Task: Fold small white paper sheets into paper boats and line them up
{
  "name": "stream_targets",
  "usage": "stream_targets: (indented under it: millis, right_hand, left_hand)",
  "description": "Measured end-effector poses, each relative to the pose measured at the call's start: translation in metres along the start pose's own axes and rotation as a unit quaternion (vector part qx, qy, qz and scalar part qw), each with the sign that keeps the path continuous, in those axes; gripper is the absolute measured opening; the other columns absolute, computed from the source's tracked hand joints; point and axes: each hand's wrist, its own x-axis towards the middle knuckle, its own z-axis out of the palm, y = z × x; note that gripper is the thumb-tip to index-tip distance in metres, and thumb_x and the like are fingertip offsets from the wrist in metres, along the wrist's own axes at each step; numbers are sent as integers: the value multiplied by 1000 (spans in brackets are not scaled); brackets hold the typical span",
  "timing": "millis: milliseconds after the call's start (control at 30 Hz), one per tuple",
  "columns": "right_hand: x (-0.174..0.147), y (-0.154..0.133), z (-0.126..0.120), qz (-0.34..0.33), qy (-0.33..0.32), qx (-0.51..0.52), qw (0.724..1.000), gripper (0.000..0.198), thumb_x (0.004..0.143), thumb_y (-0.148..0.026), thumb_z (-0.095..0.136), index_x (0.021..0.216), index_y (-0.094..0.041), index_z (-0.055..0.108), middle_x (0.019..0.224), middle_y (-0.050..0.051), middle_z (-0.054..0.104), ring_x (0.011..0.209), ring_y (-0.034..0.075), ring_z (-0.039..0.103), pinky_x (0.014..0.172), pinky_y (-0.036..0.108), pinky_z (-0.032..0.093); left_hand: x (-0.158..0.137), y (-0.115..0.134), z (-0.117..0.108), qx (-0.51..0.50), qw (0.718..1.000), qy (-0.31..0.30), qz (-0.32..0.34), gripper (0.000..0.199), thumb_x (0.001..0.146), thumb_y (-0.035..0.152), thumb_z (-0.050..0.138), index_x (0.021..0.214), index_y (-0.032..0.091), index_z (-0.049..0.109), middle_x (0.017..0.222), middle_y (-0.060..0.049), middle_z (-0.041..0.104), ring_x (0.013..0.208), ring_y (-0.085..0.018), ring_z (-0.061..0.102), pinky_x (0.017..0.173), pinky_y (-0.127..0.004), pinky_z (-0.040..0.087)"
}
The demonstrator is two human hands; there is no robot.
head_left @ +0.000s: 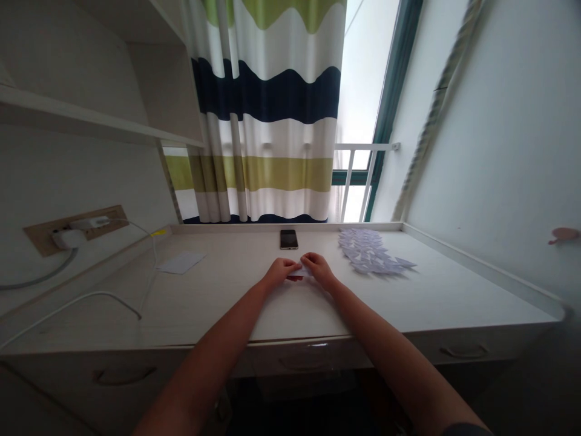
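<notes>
Both my hands meet over the middle of a white desk [290, 315]. My left hand [280, 270] pinches the left side of a small piece of white paper [300, 272]. On the paper's right side, my right hand [318, 268] has its fingers closed. Much of the paper is hidden by my fingers, so its exact shape does not show. Just beyond my hands lies a dark-screened phone [288, 239]. To the right, many folded pointed white paper pieces [370, 253] lie close together in a wide patch.
Flat white paper sheets [181, 263] lie at the left. A white cable [109, 294] runs across the desk's left side from wall plugs [68, 238]. A raised rim [227, 228] borders the back, below a striped curtain [272, 97]. Drawers [122, 372] sit under the front edge.
</notes>
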Motion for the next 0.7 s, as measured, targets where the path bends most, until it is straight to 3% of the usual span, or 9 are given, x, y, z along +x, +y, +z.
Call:
stream_targets:
  millis: [467,700]
  right_hand:
    - [-1,-2,0,-6,-4,-14,1000,23,62,-39,58,59,-16,55,52,-3,51,49,8,41,49,22,32]
    - [-2,-4,1,-3,-32,-5,999,25,62,-40,58,60,-15,56,55,-2,53,52,10,45,51,23,35]
  left_hand:
    - [-2,3,1,4,1000,6,24,42,53,45,68,68,8,60,63,-3,59,58,-16,62,62,-28,50]
    - [-2,2,0,43,999,23,14,38,55,45,67,66,10,58,58,-1,57,56,-12,58,53,-23,46]
